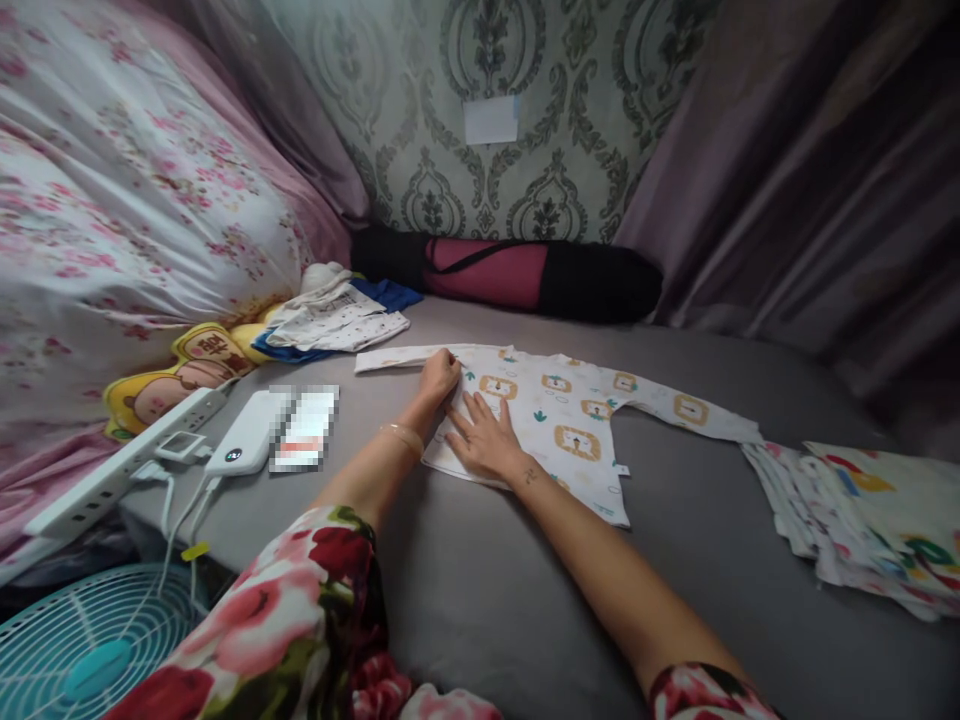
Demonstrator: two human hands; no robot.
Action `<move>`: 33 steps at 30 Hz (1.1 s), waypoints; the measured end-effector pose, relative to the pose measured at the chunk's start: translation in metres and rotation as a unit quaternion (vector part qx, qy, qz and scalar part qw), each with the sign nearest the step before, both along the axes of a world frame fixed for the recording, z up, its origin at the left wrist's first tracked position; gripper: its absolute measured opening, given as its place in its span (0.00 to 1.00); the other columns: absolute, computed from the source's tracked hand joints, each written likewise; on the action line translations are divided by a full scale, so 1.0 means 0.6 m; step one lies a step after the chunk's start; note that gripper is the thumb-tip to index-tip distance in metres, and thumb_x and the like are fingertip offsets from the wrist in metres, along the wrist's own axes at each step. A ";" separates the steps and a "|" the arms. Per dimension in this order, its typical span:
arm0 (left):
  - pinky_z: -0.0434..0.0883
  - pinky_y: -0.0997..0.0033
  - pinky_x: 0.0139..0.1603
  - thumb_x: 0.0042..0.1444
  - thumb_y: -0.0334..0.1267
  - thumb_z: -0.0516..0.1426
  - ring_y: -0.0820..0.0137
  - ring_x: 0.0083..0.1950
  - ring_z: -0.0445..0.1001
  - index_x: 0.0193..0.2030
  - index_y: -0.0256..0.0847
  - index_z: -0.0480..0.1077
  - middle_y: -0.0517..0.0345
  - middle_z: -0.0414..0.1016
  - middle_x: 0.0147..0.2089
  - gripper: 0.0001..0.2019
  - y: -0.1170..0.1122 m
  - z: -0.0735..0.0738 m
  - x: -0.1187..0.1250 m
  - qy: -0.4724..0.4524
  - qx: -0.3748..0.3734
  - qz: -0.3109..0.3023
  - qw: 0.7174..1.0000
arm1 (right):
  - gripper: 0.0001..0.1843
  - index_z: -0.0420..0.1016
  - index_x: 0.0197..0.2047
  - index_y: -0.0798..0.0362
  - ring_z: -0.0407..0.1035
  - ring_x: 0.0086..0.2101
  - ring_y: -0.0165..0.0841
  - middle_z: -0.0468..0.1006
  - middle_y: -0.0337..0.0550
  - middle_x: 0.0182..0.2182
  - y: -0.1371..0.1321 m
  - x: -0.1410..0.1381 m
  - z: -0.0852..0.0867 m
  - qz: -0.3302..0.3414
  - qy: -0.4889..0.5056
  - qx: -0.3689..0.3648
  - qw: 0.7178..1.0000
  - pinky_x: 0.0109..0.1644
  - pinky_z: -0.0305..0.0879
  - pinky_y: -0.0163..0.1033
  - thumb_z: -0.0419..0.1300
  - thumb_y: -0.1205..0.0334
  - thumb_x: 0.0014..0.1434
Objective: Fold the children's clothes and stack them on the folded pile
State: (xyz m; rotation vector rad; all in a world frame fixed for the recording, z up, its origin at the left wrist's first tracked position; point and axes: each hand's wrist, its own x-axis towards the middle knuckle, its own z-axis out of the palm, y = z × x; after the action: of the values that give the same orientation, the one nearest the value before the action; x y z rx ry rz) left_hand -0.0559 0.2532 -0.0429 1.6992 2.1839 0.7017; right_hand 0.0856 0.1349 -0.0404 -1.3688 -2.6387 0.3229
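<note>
A small white baby shirt (570, 420) with orange and green prints lies spread flat on the grey bed surface (525, 600), sleeves out to both sides. My left hand (437, 378) rests closed at the shirt's left shoulder, its fingers curled on the fabric near the left sleeve. My right hand (484, 440) lies flat and open on the shirt's left side, fingers spread, pressing the cloth down. A thin bangle circles my left wrist.
A stack of folded printed cloths (862, 520) sits at the right. Folded clothes (334, 318) lie at the back left by a floral quilt (127, 200). A power bank (244, 435), a power strip (112, 475) and a teal fan (90, 645) are at the left. A dark roll (525, 270) lines the wall.
</note>
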 end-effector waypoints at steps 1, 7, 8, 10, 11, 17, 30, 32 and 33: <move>0.67 0.69 0.46 0.59 0.39 0.52 0.62 0.47 0.74 0.41 0.41 0.71 0.49 0.78 0.44 0.09 -0.002 0.002 -0.001 0.004 -0.004 -0.003 1.000 | 0.30 0.51 0.70 0.46 0.36 0.68 0.44 0.45 0.53 0.70 -0.011 0.004 0.004 0.029 0.006 -0.004 1.000 0.65 0.25 0.64 0.41 0.46 0.68; 0.67 0.65 0.50 0.62 0.36 0.49 0.62 0.50 0.71 0.46 0.39 0.68 0.47 0.74 0.46 0.10 -0.054 0.013 0.012 0.073 0.096 -0.143 0.982 | 0.23 0.66 0.62 0.47 0.55 0.62 0.38 0.63 0.44 0.63 -0.076 0.052 0.027 0.231 0.096 -0.078 0.965 0.66 0.46 0.49 0.45 0.53 0.69; 0.67 0.65 0.51 0.62 0.36 0.48 0.63 0.51 0.71 0.47 0.39 0.68 0.47 0.73 0.47 0.11 -0.064 0.012 0.018 0.080 0.118 -0.197 0.970 | 0.21 0.71 0.58 0.48 0.62 0.57 0.37 0.70 0.42 0.58 -0.071 0.064 0.031 0.235 0.116 -0.098 0.960 0.62 0.54 0.45 0.45 0.53 0.69; 0.66 0.66 0.55 0.63 0.35 0.47 0.64 0.54 0.69 0.51 0.38 0.67 0.46 0.72 0.51 0.13 -0.078 0.009 0.035 0.081 0.135 -0.298 0.942 | 0.21 0.77 0.47 0.52 0.71 0.45 0.34 0.79 0.39 0.44 -0.040 0.092 0.034 0.162 0.146 -0.110 0.970 0.53 0.63 0.38 0.44 0.56 0.69; 0.64 0.65 0.58 0.63 0.35 0.47 0.64 0.57 0.67 0.53 0.37 0.66 0.45 0.71 0.54 0.14 -0.080 0.006 0.046 0.084 0.130 -0.336 0.929 | 0.22 0.77 0.45 0.54 0.72 0.42 0.33 0.80 0.41 0.41 -0.018 0.109 0.034 0.083 0.150 -0.094 0.981 0.50 0.64 0.37 0.43 0.58 0.69; 0.48 0.50 0.69 0.66 0.48 0.44 0.54 0.72 0.48 0.66 0.35 0.56 0.41 0.53 0.71 0.26 -0.074 -0.022 0.107 0.183 0.021 -0.324 0.928 | 0.27 0.61 0.64 0.60 0.48 0.65 0.44 0.56 0.57 0.66 0.089 0.203 -0.003 -0.270 0.012 0.047 0.962 0.67 0.43 0.51 0.47 0.55 0.67; 0.44 0.50 0.70 0.66 0.54 0.39 0.55 0.73 0.42 0.71 0.41 0.50 0.47 0.44 0.74 0.31 -0.153 -0.033 0.048 0.220 0.012 -0.350 0.910 | 0.32 0.52 0.70 0.56 0.39 0.68 0.42 0.48 0.50 0.69 -0.047 0.233 -0.027 -0.152 -0.055 0.040 0.986 0.69 0.34 0.55 0.39 0.49 0.68; 0.42 0.52 0.70 0.66 0.55 0.39 0.57 0.74 0.41 0.71 0.41 0.49 0.48 0.43 0.74 0.31 -0.170 -0.033 0.034 0.217 0.002 -0.366 0.905 | 0.32 0.51 0.70 0.56 0.39 0.68 0.42 0.47 0.50 0.69 -0.071 0.234 -0.026 -0.140 -0.060 0.041 0.988 0.69 0.34 0.55 0.40 0.49 0.68; 0.42 0.53 0.71 0.66 0.55 0.38 0.57 0.74 0.41 0.71 0.41 0.49 0.48 0.43 0.74 0.31 -0.179 -0.033 0.027 0.217 0.000 -0.372 0.903 | 0.32 0.51 0.70 0.56 0.39 0.68 0.42 0.47 0.50 0.69 -0.082 0.235 -0.025 -0.133 -0.061 0.043 0.988 0.69 0.33 0.55 0.40 0.49 0.68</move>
State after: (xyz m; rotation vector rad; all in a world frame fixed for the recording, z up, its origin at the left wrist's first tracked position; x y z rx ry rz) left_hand -0.0397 0.1459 -0.0626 2.6287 1.5036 0.1166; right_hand 0.2265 0.0859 -0.0554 -1.7341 -2.4838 0.0926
